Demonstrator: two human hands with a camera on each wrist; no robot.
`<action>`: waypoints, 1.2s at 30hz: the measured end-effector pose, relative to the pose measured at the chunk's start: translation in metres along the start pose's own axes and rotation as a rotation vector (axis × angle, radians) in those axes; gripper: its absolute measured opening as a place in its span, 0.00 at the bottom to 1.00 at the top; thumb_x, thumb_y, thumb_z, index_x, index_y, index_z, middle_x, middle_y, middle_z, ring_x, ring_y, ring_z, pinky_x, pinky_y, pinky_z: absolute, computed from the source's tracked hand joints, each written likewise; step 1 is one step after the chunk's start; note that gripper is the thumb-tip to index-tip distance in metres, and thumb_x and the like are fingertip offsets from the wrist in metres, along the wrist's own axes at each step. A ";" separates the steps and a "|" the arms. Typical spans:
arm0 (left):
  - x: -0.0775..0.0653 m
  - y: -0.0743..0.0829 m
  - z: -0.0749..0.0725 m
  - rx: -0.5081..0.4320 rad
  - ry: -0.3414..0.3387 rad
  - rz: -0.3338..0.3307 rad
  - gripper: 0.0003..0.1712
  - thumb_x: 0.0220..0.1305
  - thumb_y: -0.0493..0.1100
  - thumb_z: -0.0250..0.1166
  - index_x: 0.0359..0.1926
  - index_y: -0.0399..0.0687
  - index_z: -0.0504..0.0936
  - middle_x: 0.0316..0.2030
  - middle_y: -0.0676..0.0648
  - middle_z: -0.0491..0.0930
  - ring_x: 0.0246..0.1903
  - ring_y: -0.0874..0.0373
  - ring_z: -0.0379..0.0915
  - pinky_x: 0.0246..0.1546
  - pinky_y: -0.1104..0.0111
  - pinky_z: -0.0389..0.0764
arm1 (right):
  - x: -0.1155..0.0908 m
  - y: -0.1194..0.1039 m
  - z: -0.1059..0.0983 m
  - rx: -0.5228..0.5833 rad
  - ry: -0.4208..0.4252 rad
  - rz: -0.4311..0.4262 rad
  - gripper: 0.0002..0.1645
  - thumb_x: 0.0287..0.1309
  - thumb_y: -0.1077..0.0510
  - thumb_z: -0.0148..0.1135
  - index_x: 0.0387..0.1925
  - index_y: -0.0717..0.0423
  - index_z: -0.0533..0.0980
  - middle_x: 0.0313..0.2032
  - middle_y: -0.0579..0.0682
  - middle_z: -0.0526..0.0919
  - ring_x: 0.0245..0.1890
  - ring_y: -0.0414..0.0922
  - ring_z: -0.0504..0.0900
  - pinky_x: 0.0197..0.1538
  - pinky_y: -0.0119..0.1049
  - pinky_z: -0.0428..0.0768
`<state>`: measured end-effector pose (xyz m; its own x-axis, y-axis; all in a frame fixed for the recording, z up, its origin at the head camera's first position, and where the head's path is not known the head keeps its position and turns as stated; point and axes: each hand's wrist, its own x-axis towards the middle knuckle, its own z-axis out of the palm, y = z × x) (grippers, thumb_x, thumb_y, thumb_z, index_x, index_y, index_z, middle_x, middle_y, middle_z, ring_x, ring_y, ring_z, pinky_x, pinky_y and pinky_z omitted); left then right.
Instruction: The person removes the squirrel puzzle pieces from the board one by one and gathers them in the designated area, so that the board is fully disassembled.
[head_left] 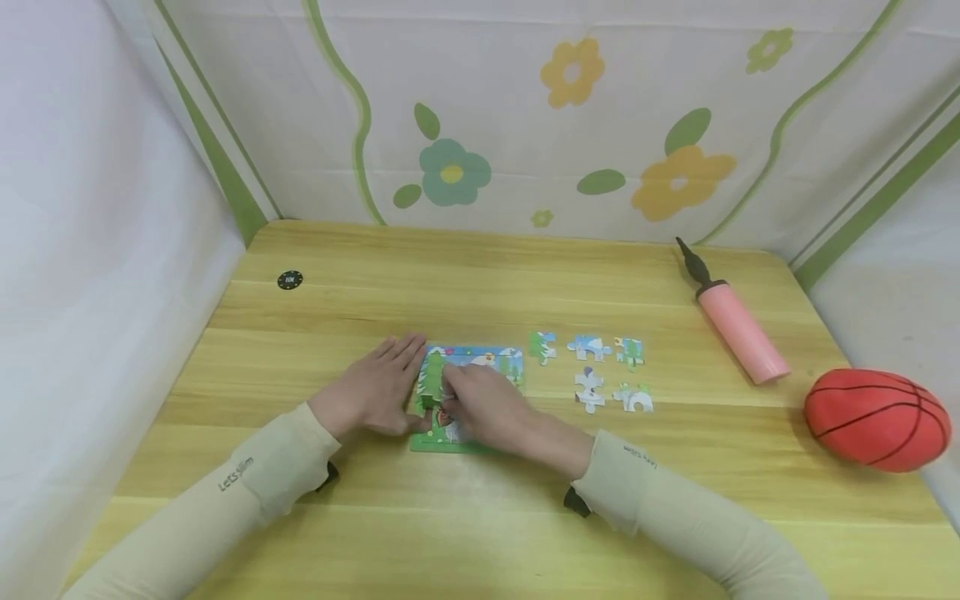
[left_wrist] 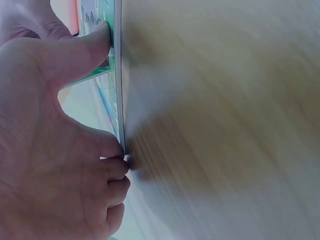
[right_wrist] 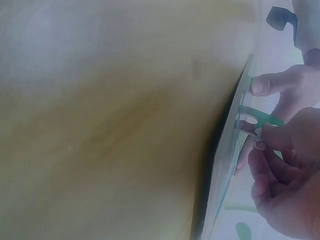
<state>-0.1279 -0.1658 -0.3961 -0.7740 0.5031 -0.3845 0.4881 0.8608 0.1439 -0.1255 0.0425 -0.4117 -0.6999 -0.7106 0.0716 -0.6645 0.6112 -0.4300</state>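
Green puzzle piece (head_left: 432,379), pinched by R hand (head_left: 487,407) just beside straight-fingered L hand (head_left: 380,390) touching board (head_left: 444,447), is prob. light, stiff card, best held by edges.

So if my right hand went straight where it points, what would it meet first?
Probably your left hand, at the left edge of the puzzle board, past the puzzle piece your right hand pinches; depth is hard to judge.

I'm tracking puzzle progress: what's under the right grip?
The puzzle board lies beneath the right grip, which pinches a raised, tree-printed piece. The area directly underneath is covered, so its picture can't be seen.
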 end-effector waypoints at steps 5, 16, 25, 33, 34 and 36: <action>0.002 0.000 0.000 0.005 -0.008 -0.008 0.64 0.64 0.70 0.63 0.80 0.29 0.48 0.83 0.33 0.42 0.84 0.37 0.39 0.86 0.47 0.46 | -0.001 0.003 -0.005 0.058 0.031 -0.005 0.10 0.63 0.66 0.68 0.31 0.53 0.74 0.27 0.46 0.83 0.27 0.37 0.77 0.32 0.25 0.78; 0.003 0.000 -0.003 0.006 -0.016 -0.013 0.64 0.64 0.70 0.63 0.80 0.28 0.47 0.83 0.31 0.42 0.84 0.37 0.39 0.86 0.47 0.46 | -0.040 0.046 -0.054 0.127 0.127 0.221 0.04 0.65 0.62 0.68 0.37 0.56 0.79 0.34 0.50 0.90 0.36 0.43 0.89 0.39 0.29 0.88; 0.003 -0.002 -0.003 0.007 -0.011 -0.013 0.65 0.64 0.69 0.64 0.80 0.27 0.47 0.83 0.31 0.42 0.84 0.36 0.39 0.86 0.47 0.46 | -0.075 0.087 -0.056 0.099 0.107 0.294 0.06 0.64 0.61 0.70 0.37 0.55 0.78 0.29 0.46 0.87 0.29 0.36 0.82 0.35 0.29 0.82; 0.004 -0.001 -0.002 -0.008 -0.022 -0.012 0.64 0.64 0.69 0.63 0.80 0.28 0.48 0.83 0.32 0.42 0.84 0.37 0.39 0.86 0.47 0.46 | -0.076 0.098 -0.054 0.109 -0.007 0.326 0.06 0.63 0.61 0.71 0.37 0.54 0.79 0.34 0.47 0.86 0.36 0.41 0.82 0.44 0.39 0.84; 0.004 -0.001 -0.002 -0.010 -0.023 -0.011 0.64 0.65 0.69 0.63 0.80 0.28 0.48 0.83 0.32 0.42 0.84 0.37 0.39 0.86 0.47 0.46 | -0.076 0.099 -0.055 0.095 -0.012 0.321 0.06 0.62 0.61 0.72 0.36 0.54 0.80 0.36 0.47 0.86 0.38 0.42 0.81 0.46 0.40 0.84; 0.004 -0.001 -0.001 -0.014 -0.023 -0.009 0.64 0.64 0.69 0.63 0.80 0.28 0.47 0.83 0.32 0.42 0.84 0.37 0.39 0.86 0.47 0.46 | -0.074 0.101 -0.055 0.065 -0.015 0.313 0.06 0.61 0.61 0.73 0.35 0.54 0.80 0.38 0.49 0.85 0.40 0.44 0.80 0.48 0.43 0.83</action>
<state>-0.1317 -0.1643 -0.3964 -0.7689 0.4932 -0.4069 0.4751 0.8666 0.1527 -0.1555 0.1760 -0.4114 -0.8632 -0.4975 -0.0865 -0.3994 0.7774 -0.4860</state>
